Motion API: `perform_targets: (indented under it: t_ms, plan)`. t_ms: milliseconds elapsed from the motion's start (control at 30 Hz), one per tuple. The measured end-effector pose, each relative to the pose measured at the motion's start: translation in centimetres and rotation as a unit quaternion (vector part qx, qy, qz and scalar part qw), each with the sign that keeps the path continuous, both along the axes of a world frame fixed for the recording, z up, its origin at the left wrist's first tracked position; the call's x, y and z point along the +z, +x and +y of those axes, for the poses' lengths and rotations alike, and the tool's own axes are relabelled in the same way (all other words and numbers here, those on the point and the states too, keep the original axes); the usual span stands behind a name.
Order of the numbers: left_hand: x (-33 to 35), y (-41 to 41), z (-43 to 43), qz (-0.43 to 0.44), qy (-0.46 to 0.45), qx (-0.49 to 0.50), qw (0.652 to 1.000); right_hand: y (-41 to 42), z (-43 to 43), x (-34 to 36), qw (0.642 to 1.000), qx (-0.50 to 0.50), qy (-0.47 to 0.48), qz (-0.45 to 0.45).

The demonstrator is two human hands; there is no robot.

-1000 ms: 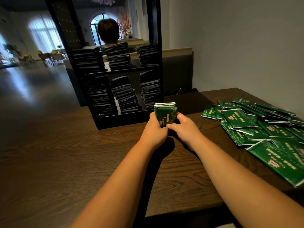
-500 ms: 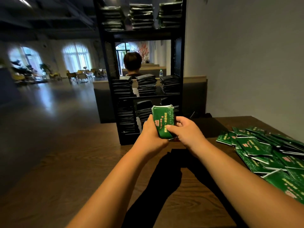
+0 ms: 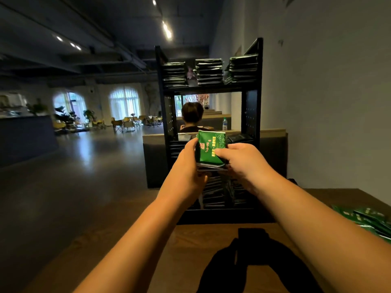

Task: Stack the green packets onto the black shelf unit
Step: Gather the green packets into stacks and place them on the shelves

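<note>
In dim hall (image 3: 84,166), left hand (image 3: 186,166) and right hand (image 3: 243,161) grip green packets (image 3: 209,144) over table (image 3: 201,250).

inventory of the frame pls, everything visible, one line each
black shelf unit: 1, black, on the table's far side, against the wall
top-shelf stacks: 3, dark packets, side by side on the top shelf
lower-shelf stacks: count unclear, dark, partly hidden behind the hands
held packet bundle: 1, green, in front of the shelf's middle level
loose packets: count unclear, green, on the table at the right edge
table: 1, brown wood, foreground
seated person: 1, seen through the shelf
bottle: 1, clear, beyond the shelf
left hand: grips the bundle's left side
right hand: grips the bundle's right side
</note>
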State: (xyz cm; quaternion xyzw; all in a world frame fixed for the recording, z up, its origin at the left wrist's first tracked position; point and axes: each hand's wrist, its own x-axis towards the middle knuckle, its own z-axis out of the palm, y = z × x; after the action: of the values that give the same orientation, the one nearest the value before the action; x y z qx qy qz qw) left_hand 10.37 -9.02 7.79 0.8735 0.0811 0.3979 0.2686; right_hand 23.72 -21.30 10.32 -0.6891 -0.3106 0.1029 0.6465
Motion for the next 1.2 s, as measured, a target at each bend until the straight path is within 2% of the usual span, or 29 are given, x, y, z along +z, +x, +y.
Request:
perform_targets:
  t_ms: [200, 333, 400, 500, 600, 667, 767, 867, 1000, 1200]
  plan:
    - [4.3, 1.1, 4.3, -0.025, 0.155, 0.094, 0.983, 1.0, 4.5, 5.6, 0.998, -0.042, -0.001, -0.036]
    - [6.8, 2.3, 7.2, -0.019, 0.294, 0.163, 0.941, 2.5, 7.2, 8.7, 0.992, -0.082, -0.073, -0.07]
    - [7.7, 3.0, 8.3, 0.002, 0.341, 0.186, 0.921, 3.3, 8.7, 9.7, 0.994, -0.054, -0.073, -0.056]
    - [8.7, 3.9, 9.8, 0.026, 0.366, 0.211, 0.906, 4.7, 11.3, 10.0, 0.998, 0.004, -0.058, 0.011]
    - [8.9, 4.2, 11.0, 0.031, 0.389, 0.226, 0.892, 5.4, 12.9, 9.8, 0.999, 0.027, -0.045, -0.001]
    - [8.7, 4.4, 11.7, 0.042, 0.397, 0.238, 0.885, 5.7, 14.1, 10.2, 0.996, 0.019, -0.087, -0.004]
    - [8.1, 4.6, 12.3, 0.058, 0.387, 0.254, 0.885, 5.3, 15.2, 11.0, 0.972, -0.014, -0.225, -0.06]
    - [7.6, 4.7, 12.5, 0.073, 0.388, 0.273, 0.877, 5.3, 15.3, 11.3, 0.941, -0.015, -0.302, -0.153]
    - [7.2, 4.5, 12.8, 0.087, 0.393, 0.275, 0.873, 5.5, 15.4, 10.7, 0.924, -0.021, -0.319, -0.209]
    - [7.2, 3.7, 12.4, 0.072, 0.365, 0.263, 0.89, 5.4, 15.4, 10.2, 0.922, -0.025, -0.307, -0.236]
